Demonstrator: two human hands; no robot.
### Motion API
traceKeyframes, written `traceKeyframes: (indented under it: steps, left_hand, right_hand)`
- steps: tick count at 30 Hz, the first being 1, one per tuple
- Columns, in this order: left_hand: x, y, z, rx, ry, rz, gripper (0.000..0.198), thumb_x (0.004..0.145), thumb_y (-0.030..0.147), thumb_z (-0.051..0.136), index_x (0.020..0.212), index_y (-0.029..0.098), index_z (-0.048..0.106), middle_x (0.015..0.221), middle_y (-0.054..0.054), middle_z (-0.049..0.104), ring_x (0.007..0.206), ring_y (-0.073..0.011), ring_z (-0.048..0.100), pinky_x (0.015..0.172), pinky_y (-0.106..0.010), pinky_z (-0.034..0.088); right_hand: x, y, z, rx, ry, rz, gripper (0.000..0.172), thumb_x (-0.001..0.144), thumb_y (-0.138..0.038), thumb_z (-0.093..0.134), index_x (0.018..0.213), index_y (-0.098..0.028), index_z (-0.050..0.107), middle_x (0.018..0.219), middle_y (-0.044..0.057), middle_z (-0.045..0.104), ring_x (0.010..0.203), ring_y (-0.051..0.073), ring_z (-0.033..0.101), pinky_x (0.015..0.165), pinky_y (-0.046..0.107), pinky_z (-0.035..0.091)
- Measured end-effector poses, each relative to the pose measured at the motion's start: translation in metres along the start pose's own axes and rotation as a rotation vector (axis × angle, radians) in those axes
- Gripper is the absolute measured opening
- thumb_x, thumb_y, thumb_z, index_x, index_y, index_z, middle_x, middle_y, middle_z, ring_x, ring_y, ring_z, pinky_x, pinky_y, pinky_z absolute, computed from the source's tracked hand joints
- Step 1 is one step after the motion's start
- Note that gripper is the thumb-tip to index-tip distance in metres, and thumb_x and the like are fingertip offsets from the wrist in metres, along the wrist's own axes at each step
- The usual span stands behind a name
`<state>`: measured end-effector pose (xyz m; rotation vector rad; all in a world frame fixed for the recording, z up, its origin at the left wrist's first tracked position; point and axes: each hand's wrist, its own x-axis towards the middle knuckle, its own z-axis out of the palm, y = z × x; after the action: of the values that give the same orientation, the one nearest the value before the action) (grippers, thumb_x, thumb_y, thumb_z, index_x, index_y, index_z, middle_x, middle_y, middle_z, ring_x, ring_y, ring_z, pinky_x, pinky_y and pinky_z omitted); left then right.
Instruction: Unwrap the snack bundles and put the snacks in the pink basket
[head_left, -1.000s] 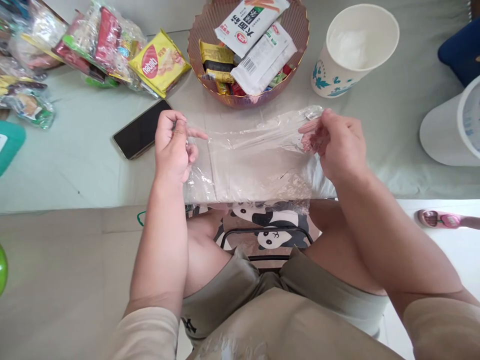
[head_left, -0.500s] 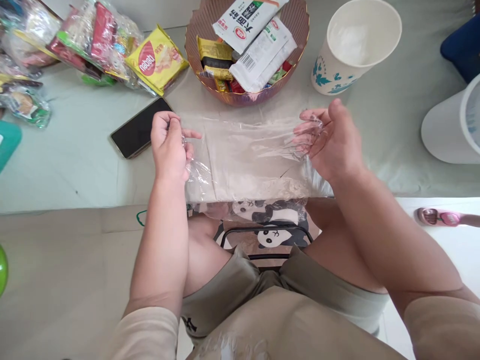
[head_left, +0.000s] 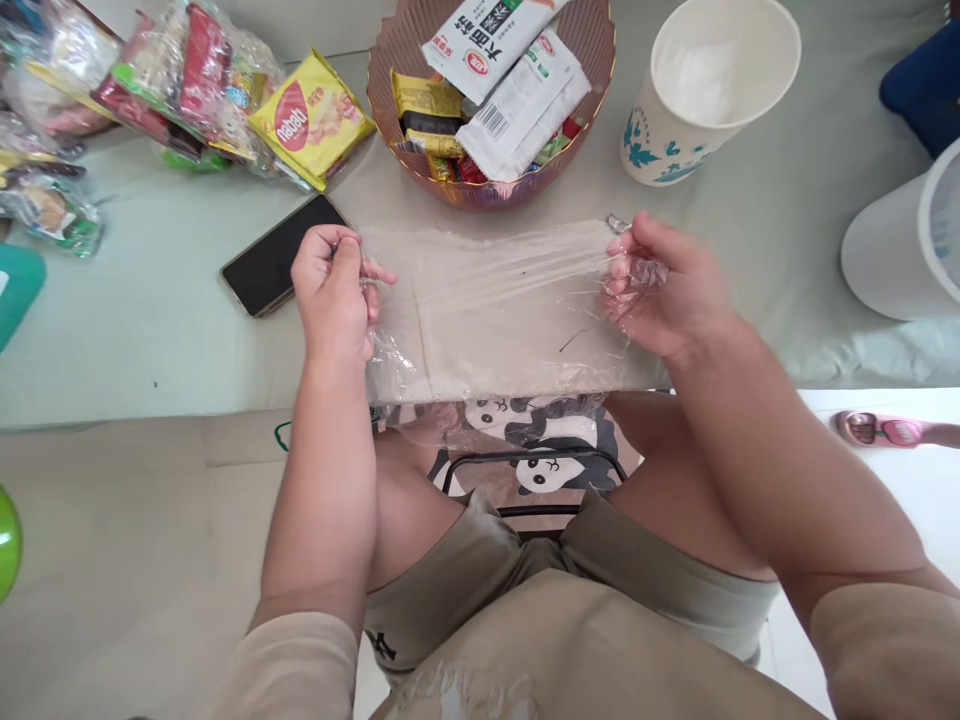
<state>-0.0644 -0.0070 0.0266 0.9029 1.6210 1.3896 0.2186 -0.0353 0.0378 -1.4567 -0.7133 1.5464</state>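
A clear plastic bag (head_left: 495, 310) is stretched between my two hands over the front edge of the table, its lower part hanging past the edge. My left hand (head_left: 330, 285) pinches its left side between thumb and curled fingers, with one finger pointing inward. On the other side my right hand (head_left: 667, 285) has its fingers closed on the gathered plastic, slightly smeared by motion. Just beyond my left hand lies a black phone (head_left: 274, 255). A ribbed pink bowl (head_left: 487, 195) holding several packaged snacks stands beyond the bag.
Left of the bowl is a yellow wafer pack (head_left: 311, 120) beside a heap of wrapped snacks (head_left: 202, 80). A white paper cup (head_left: 705, 100) with blue leaves stands behind my right hand. A white container (head_left: 892, 250) is at the right. A panda-print surface (head_left: 555, 470) shows between my knees.
My right hand's fingers have closed more on the plastic, and the bag's upper edge is pulled tauter. My left hand has shifted slightly left.
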Motion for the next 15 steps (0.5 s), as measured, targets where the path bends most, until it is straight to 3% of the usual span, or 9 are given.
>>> traceKeyframes:
  steps: [3, 7, 11, 15]
  left_hand:
    - [-0.002, 0.003, 0.002, -0.003, -0.021, -0.007, 0.027, 0.102, 0.007, 0.048, 0.081, 0.023, 0.053, 0.050, 0.007, 0.050, 0.033, -0.0052, 0.040, 0.037, -0.027, 0.005]
    - [-0.001, 0.002, 0.001, -0.016, -0.032, 0.010, 0.026, 0.102, 0.008, 0.051, 0.080, 0.023, 0.053, 0.049, 0.007, 0.053, 0.031, -0.0042, 0.039, 0.035, -0.026, 0.006]
    - [0.003, -0.001, -0.003, -0.024, -0.023, 0.029, 0.029, 0.102, 0.005, 0.047, 0.080, 0.023, 0.054, 0.047, 0.009, 0.053, 0.033, -0.0043, 0.041, 0.034, -0.024, 0.009]
    - [0.008, 0.001, -0.008, -0.020, 0.019, 0.051, 0.030, 0.101, 0.004, 0.050, 0.077, 0.021, 0.057, 0.048, 0.008, 0.051, 0.039, -0.0045, 0.050, 0.031, -0.020, 0.014]
  right_hand:
    - [-0.001, 0.001, 0.001, -0.032, -0.048, -0.001, 0.055, 0.092, -0.075, 0.055, 0.076, -0.023, 0.063, 0.064, 0.001, 0.058, 0.055, 0.013, 0.055, 0.047, 0.027, 0.040]
    - [-0.002, 0.002, 0.001, -0.030, -0.055, 0.030, 0.056, 0.091, -0.075, 0.057, 0.073, -0.022, 0.063, 0.065, 0.003, 0.062, 0.053, 0.012, 0.055, 0.042, 0.026, 0.037]
    - [-0.003, 0.001, -0.004, -0.128, -0.083, 0.018, 0.040, 0.082, -0.052, 0.082, 0.066, -0.022, 0.062, 0.060, 0.000, 0.060, 0.050, 0.010, 0.053, 0.042, 0.025, 0.040]
    - [-0.003, -0.001, -0.012, -0.165, -0.145, 0.045, 0.023, 0.079, -0.027, 0.085, 0.068, -0.018, 0.067, 0.058, 0.001, 0.061, 0.049, 0.009, 0.052, 0.042, 0.023, 0.041]
